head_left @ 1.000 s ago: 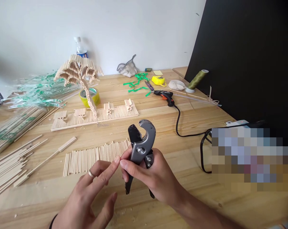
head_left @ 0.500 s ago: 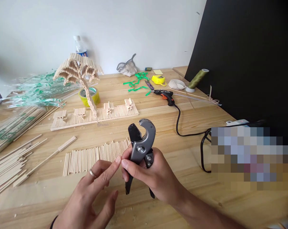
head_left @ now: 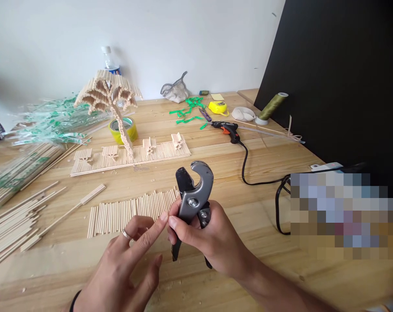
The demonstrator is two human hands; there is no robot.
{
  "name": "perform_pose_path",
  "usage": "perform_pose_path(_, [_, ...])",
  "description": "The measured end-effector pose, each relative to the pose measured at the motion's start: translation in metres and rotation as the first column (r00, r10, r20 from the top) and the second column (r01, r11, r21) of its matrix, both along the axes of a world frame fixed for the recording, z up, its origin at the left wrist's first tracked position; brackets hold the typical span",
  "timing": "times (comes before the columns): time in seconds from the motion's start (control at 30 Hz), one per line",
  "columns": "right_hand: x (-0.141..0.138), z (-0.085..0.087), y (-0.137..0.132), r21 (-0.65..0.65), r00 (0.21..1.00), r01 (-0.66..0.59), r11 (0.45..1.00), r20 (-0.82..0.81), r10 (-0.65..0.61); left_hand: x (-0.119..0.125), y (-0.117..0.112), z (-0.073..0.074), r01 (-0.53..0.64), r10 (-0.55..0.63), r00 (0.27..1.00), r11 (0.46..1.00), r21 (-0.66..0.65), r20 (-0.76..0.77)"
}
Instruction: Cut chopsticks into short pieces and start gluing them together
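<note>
My right hand [head_left: 212, 238] is wrapped round the handles of a pipe cutter [head_left: 196, 190] with a hooked grey jaw and a black blade; the jaws stand apart with nothing between them. My left hand [head_left: 131, 260] reaches in from the left, index finger stretched out so that its tip meets my right thumb and fingers, its own thumb held apart. It grasps nothing that I can see. Just behind both hands, a row of short wooden sticks [head_left: 118, 216] lies side by side on the wooden table [head_left: 248, 277]. My right hand and the cutter cover the row's right end.
Farther back, a stick-built tree [head_left: 121, 125] rises from a slatted base [head_left: 164, 151]. Tape [head_left: 133, 130] stands behind it. Long sticks [head_left: 11, 234] and bagged sticks [head_left: 24, 169] lie left. Rightward are a glue gun [head_left: 227, 128], its black cord [head_left: 244, 164] and a tape measure [head_left: 217, 108].
The whole view has shifted very slightly. Both hands and the pipe cutter keep nearly the same pose, with the left fingertip still against the right hand.
</note>
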State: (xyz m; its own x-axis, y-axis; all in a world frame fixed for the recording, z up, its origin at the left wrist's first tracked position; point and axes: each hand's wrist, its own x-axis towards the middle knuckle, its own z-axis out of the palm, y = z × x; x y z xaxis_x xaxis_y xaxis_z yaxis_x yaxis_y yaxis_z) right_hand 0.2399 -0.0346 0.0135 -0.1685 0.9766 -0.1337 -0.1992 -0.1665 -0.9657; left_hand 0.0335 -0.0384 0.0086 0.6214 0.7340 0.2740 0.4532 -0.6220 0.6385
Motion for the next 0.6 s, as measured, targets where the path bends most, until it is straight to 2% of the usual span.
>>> perform_pose_path(0.37, [-0.0006,0.0029,-0.0008,0.005,1.0,-0.013,1.0,-0.024,0.013,-0.0031,0.0011,-0.0017,-0.002,0.002,1.0,1.0,-0.008,-0.009])
perform_pose_path(0.6, [-0.0001,0.0022,-0.0006,0.008,0.999,-0.006,1.0,-0.04,0.006,-0.0039,0.0011,0.0011,-0.005,0.008,0.999,0.995,-0.096,0.033])
